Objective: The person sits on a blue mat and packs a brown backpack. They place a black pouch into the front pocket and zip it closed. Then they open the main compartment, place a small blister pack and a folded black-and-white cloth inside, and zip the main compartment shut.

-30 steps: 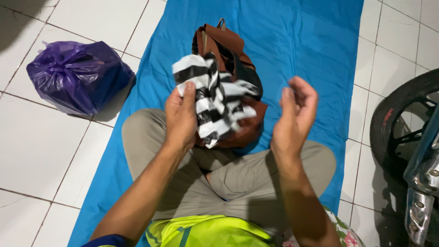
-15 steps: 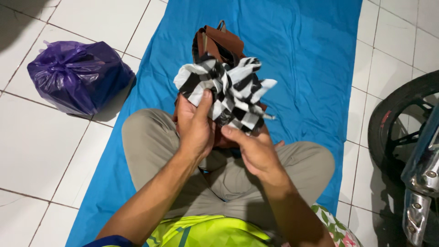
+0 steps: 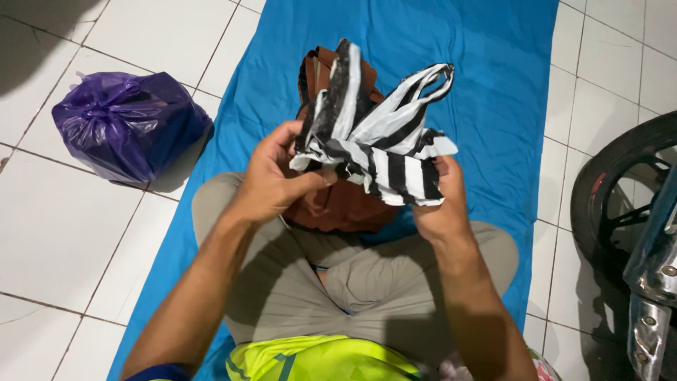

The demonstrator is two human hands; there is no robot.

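Both my hands hold a black-and-white striped plastic bag (image 3: 381, 137) up in front of me, its two handle loops standing upward. My left hand (image 3: 271, 180) pinches its left side between thumb and fingers. My right hand (image 3: 441, 201) grips its lower right corner from below. Behind and under the striped bag lies a brown leather backpack (image 3: 338, 204) on the blue mat (image 3: 479, 85), just beyond my crossed legs in beige trousers (image 3: 296, 282).
A knotted purple plastic bag (image 3: 127, 123) sits on the white floor tiles (image 3: 63, 226) to the left of the mat. A motorbike wheel (image 3: 606, 190) and metal parts stand at the right edge.
The striped bag was crumpled in my left hand alone; my right hand came in and took hold, and the bag is now pulled out wider with its handles up.
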